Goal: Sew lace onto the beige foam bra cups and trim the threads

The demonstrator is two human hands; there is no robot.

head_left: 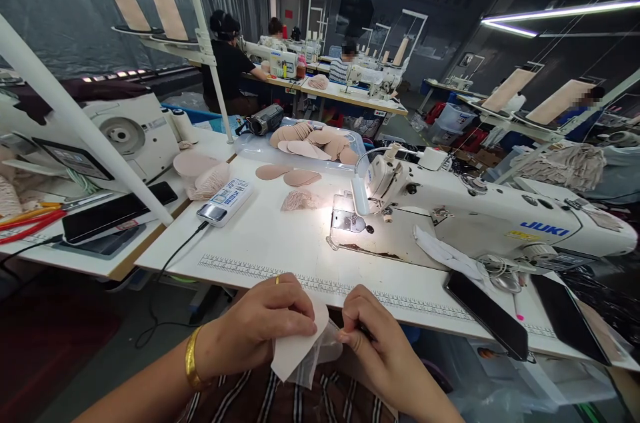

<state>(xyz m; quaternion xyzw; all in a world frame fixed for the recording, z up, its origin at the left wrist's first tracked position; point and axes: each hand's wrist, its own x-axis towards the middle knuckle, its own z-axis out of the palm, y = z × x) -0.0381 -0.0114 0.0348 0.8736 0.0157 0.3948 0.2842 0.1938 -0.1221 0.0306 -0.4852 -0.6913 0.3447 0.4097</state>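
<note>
My left hand (270, 316) pinches a pale beige fabric piece (300, 343) with a rounded edge, just in front of the table edge above my lap. Against it hangs a sheer whitish fabric layer (306, 373), whose right side is pinched between the thumb and fingers of my right hand (367, 340). Beyond both hands a printed ruler strip (260, 268) runs along the white sewing table (270, 230). The sewing machine (475, 210) stands to the right, its lamp lit over the needle plate (347, 220).
Two beige oval pads (301, 178) and a thread bundle (300, 200) lie behind the ruler. A plastic tray (250, 143) holds more pads. A power bank (225, 202) with a cable sits left; phones (487, 313) lie right. Other people work at machines farther back.
</note>
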